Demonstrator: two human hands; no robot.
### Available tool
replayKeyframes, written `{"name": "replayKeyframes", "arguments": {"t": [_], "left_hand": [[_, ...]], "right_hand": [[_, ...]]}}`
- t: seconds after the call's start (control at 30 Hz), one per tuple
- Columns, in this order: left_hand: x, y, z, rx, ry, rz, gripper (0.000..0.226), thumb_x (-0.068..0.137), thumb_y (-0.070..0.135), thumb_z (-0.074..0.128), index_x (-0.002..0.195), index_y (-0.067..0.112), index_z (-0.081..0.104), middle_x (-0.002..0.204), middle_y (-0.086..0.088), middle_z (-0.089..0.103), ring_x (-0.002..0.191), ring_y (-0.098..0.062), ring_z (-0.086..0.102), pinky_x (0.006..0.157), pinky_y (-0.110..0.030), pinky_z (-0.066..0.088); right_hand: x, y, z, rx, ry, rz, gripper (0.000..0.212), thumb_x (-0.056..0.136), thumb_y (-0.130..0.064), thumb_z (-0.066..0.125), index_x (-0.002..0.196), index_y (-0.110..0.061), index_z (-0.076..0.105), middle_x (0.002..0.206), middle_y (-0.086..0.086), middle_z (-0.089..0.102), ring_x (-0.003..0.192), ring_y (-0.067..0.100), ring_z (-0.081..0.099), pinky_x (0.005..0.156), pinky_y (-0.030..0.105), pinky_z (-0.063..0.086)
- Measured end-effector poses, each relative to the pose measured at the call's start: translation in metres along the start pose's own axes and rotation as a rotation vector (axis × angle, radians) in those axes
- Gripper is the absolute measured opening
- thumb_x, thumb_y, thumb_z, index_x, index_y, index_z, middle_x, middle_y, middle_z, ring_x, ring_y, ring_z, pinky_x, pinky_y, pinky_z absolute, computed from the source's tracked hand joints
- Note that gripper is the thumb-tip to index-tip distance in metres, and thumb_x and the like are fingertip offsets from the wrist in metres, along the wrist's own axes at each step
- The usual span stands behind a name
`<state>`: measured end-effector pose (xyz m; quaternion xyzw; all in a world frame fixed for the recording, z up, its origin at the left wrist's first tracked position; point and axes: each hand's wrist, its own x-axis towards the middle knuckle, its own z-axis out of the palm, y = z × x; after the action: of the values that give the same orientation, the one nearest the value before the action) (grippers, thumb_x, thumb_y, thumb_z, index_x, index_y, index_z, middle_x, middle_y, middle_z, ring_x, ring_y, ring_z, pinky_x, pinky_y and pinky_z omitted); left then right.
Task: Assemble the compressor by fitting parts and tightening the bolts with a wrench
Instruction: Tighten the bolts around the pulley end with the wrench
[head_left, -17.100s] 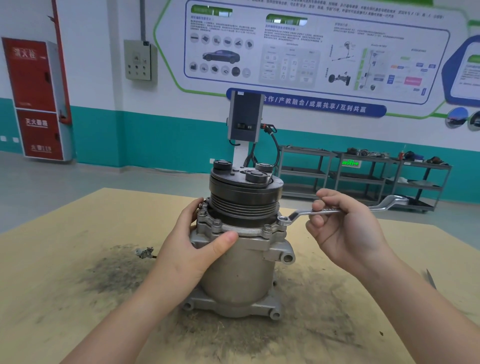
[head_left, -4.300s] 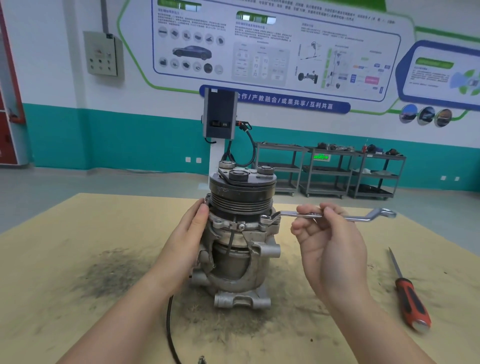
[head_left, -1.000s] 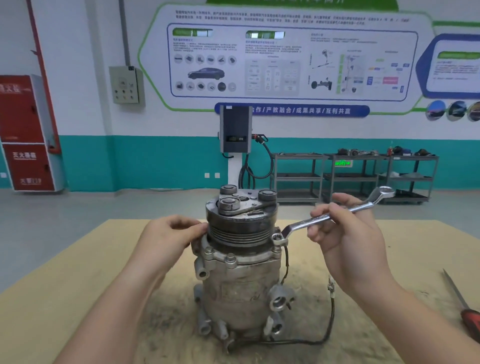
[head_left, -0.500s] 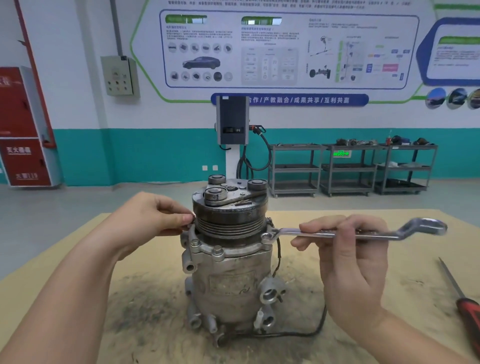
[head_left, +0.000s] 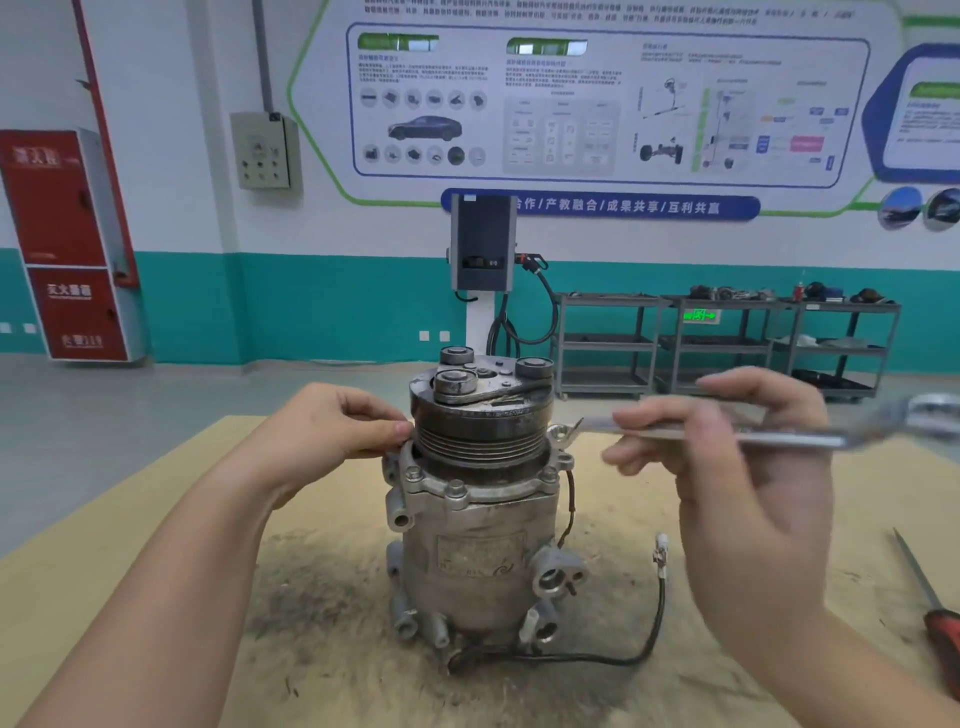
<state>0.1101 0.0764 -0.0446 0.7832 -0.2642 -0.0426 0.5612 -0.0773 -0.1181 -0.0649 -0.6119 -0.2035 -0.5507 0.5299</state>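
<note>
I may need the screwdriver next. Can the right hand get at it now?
Probably not yet: the right hand holds the wrench. The screwdriver lies uncovered on the table, to its right.

Head-height view, forward-down, near the compressor (head_left: 470, 525)

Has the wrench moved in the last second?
Yes. The wrench, its ring end on a bolt at the compressor flange, has swung from angled upward to level; the right hand holds it.
</note>
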Motion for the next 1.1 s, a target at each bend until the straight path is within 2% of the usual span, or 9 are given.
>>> {"name": "replayKeyframes", "arguments": {"t": [0.13, 0.27, 0.53, 0.6, 0.67, 0.77, 0.83, 0.97, 1.1], "left_hand": [[0.002, -0.001, 0.002, 0.013, 0.018, -0.006, 0.005, 0.082, 0.006, 0.073, 0.083, 0.011, 0.076, 0.083, -0.009, 0.076, 0.073, -0.01, 0.067, 0.077, -0.02, 0.054], [0.001, -0.002, 0.003, 0.032, 0.032, 0.0, 0.004, 0.083, 0.008, 0.073, 0.084, 0.012, 0.075, 0.084, -0.006, 0.077, 0.084, -0.016, 0.067, 0.095, -0.037, 0.046], [0.002, -0.002, 0.005, -0.003, 0.022, 0.022, 0.011, 0.084, 0.001, 0.07, 0.084, 0.011, 0.075, 0.079, -0.003, 0.076, 0.073, -0.008, 0.069, 0.072, -0.019, 0.054], [0.002, -0.003, 0.005, -0.106, -0.001, -0.006, 0.01, 0.082, -0.003, 0.069, 0.083, 0.007, 0.073, 0.075, -0.007, 0.075, 0.067, -0.01, 0.069, 0.064, -0.016, 0.056], [0.003, -0.004, 0.004, -0.158, 0.006, -0.027, 0.005, 0.08, -0.002, 0.071, 0.08, 0.002, 0.07, 0.071, -0.008, 0.074, 0.062, -0.01, 0.069, 0.059, -0.015, 0.054], [0.004, -0.006, 0.003, -0.155, 0.013, -0.033, 0.005, 0.077, 0.002, 0.074, 0.075, 0.0, 0.069, 0.067, -0.008, 0.072, 0.059, -0.009, 0.067, 0.058, -0.015, 0.053], [0.004, -0.006, 0.003, -0.144, 0.016, -0.029, 0.007, 0.075, 0.003, 0.075, 0.075, 0.0, 0.068, 0.067, -0.008, 0.072, 0.059, -0.009, 0.067, 0.057, -0.015, 0.053], [0.004, -0.006, 0.004, -0.048, 0.046, 0.003, 0.009, 0.076, 0.008, 0.077, 0.075, 0.003, 0.069, 0.066, -0.005, 0.072, 0.06, -0.006, 0.065, 0.064, -0.02, 0.052], [0.005, -0.007, 0.004, 0.062, 0.076, 0.054, 0.01, 0.08, 0.013, 0.077, 0.076, 0.007, 0.07, 0.064, 0.005, 0.071, 0.059, 0.003, 0.061, 0.068, -0.02, 0.046]], "right_hand": [[0.014, 0.011, -0.013, 0.293, 0.212, 0.484, 0.016, 0.099, 0.001, 0.034, 0.099, -0.013, 0.042, 0.068, 0.015, 0.068, 0.05, 0.023, 0.06, 0.053, 0.027, 0.05], [0.014, 0.022, -0.016, 0.392, 0.235, 0.704, 0.015, 0.099, -0.001, 0.033, 0.1, -0.012, 0.044, 0.068, 0.016, 0.067, 0.05, 0.021, 0.059, 0.054, 0.027, 0.05], [0.023, 0.033, -0.023, 0.533, 0.244, 0.942, 0.014, 0.096, -0.002, 0.038, 0.087, -0.009, 0.045, 0.067, 0.015, 0.065, 0.048, 0.021, 0.057, 0.047, 0.024, 0.051], [0.014, 0.034, -0.02, 0.495, 0.251, 0.795, 0.017, 0.097, -0.001, 0.037, 0.085, -0.01, 0.046, 0.066, 0.016, 0.066, 0.05, 0.022, 0.058, 0.049, 0.025, 0.051], [-0.002, 0.035, -0.017, 0.391, 0.217, 0.483, 0.019, 0.095, 0.001, 0.037, 0.086, -0.011, 0.048, 0.068, 0.017, 0.067, 0.049, 0.027, 0.06, 0.051, 0.025, 0.051], [-0.022, 0.038, -0.013, 0.227, 0.046, 0.033, 0.014, 0.098, -0.012, 0.045, 0.096, -0.022, 0.055, 0.08, 0.016, 0.07, 0.057, 0.032, 0.066, 0.059, 0.03, 0.054], [-0.027, 0.039, -0.011, 0.07, -0.071, -0.152, 0.011, 0.101, -0.023, 0.048, 0.107, -0.029, 0.056, 0.09, 0.009, 0.07, 0.064, 0.027, 0.07, 0.061, 0.033, 0.056], [-0.031, 0.034, -0.011, -0.127, -0.195, -0.235, 0.018, 0.104, -0.027, 0.044, 0.117, -0.033, 0.054, 0.099, -0.001, 0.067, 0.077, 0.017, 0.072, 0.065, 0.032, 0.058], [-0.027, 0.025, -0.01, -0.291, -0.325, -0.294, 0.021, 0.102, -0.029, 0.048, 0.102, -0.012, 0.06, 0.101, 0.004, 0.069, 0.081, 0.016, 0.072, 0.065, 0.028, 0.059]]}}
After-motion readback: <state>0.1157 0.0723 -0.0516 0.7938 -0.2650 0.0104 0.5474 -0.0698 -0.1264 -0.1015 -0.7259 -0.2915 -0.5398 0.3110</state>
